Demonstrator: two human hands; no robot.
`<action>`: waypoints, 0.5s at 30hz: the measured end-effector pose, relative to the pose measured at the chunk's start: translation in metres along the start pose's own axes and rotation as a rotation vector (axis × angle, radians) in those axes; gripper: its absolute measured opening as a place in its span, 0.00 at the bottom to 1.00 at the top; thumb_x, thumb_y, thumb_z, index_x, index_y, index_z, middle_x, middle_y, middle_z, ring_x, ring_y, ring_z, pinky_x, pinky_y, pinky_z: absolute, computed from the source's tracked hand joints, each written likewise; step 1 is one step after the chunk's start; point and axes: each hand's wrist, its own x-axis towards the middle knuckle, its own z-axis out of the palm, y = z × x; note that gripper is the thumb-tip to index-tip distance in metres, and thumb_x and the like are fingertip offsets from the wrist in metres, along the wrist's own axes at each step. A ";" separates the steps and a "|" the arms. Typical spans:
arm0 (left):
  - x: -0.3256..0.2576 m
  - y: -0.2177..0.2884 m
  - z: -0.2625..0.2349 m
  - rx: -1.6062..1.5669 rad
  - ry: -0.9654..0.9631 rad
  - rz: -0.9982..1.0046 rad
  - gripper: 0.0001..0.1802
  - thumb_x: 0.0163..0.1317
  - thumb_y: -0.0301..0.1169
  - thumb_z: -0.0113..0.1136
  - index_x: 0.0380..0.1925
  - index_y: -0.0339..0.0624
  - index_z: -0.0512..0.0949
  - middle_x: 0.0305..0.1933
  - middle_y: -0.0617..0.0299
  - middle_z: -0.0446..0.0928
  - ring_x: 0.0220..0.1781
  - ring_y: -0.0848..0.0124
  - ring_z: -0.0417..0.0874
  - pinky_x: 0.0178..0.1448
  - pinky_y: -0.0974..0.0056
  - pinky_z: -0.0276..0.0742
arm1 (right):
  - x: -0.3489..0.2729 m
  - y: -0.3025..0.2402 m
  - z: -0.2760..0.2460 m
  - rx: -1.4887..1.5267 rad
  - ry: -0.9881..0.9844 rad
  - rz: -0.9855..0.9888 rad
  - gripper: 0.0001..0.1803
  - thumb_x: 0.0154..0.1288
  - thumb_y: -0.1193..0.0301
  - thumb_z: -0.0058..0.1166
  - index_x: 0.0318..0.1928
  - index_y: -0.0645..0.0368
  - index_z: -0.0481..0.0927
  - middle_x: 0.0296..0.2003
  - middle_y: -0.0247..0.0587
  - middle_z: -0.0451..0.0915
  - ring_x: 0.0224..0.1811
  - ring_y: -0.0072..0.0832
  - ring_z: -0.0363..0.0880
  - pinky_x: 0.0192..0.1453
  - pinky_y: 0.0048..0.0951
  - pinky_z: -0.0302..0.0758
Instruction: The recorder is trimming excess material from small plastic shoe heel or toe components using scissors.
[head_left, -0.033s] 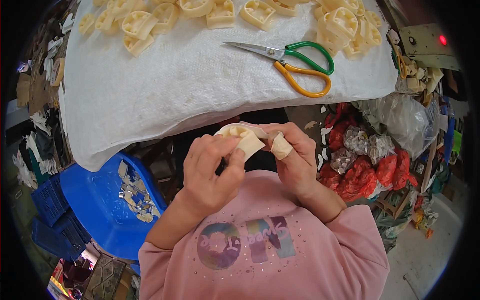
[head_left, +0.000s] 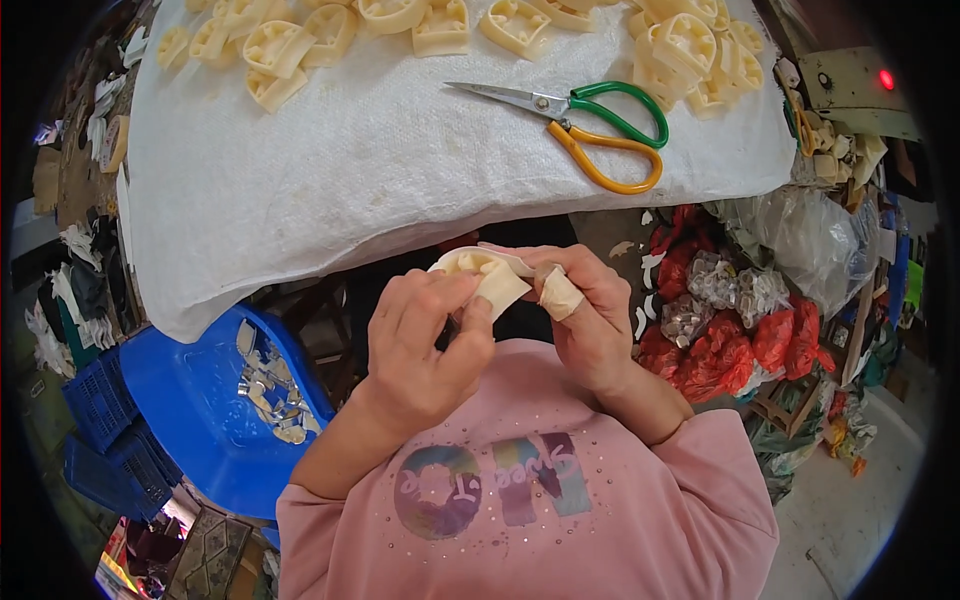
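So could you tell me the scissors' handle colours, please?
The scissors have one green handle and one yellow-orange handle, best seen in the head view.

At the centre of the frame, the left grip (head_left: pixel 425 345) hides part of the cream moulded piece (head_left: pixel 507 288), and where the fingertips of the right grip (head_left: pixel 588 320) end behind it cannot be told. The top edge cuts off several cream pieces (head_left: pixel 390 12); at left, the scraps (head_left: pixel 275 385) in the blue basin (head_left: pixel 190 400) are too small to identify.
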 end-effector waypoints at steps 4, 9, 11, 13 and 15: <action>0.006 0.001 0.000 0.030 -0.051 -0.003 0.09 0.40 0.17 0.61 0.22 0.36 0.71 0.34 0.53 0.71 0.27 0.64 0.71 0.25 0.64 0.63 | 0.004 -0.002 0.004 -0.169 0.000 -0.015 0.14 0.69 0.71 0.43 0.48 0.67 0.75 0.43 0.47 0.81 0.41 0.27 0.81 0.45 0.26 0.76; 0.007 0.001 0.001 0.108 -0.081 0.000 0.07 0.42 0.19 0.60 0.22 0.37 0.71 0.33 0.53 0.71 0.25 0.65 0.69 0.24 0.64 0.62 | 0.009 0.001 0.002 -0.332 -0.021 -0.038 0.15 0.67 0.69 0.44 0.48 0.64 0.75 0.40 0.49 0.80 0.36 0.32 0.82 0.39 0.26 0.76; 0.005 -0.004 0.001 0.098 -0.103 -0.048 0.08 0.41 0.17 0.60 0.23 0.37 0.71 0.33 0.53 0.71 0.25 0.65 0.70 0.25 0.64 0.64 | 0.011 -0.001 -0.002 -0.437 -0.102 -0.032 0.16 0.69 0.65 0.44 0.48 0.65 0.75 0.39 0.49 0.80 0.36 0.33 0.82 0.39 0.26 0.75; 0.004 -0.007 0.002 0.088 -0.123 -0.096 0.10 0.41 0.16 0.60 0.24 0.37 0.72 0.33 0.53 0.72 0.26 0.64 0.72 0.25 0.64 0.66 | 0.017 -0.005 -0.008 -0.405 -0.156 0.013 0.18 0.69 0.62 0.44 0.48 0.65 0.75 0.39 0.49 0.80 0.38 0.32 0.82 0.40 0.27 0.75; 0.004 -0.009 0.002 -0.109 0.054 -0.208 0.12 0.42 0.13 0.61 0.27 0.37 0.72 0.34 0.53 0.74 0.28 0.62 0.75 0.27 0.64 0.71 | 0.024 -0.006 -0.013 -0.371 -0.210 0.054 0.19 0.70 0.60 0.44 0.48 0.65 0.74 0.40 0.48 0.80 0.39 0.31 0.81 0.41 0.28 0.76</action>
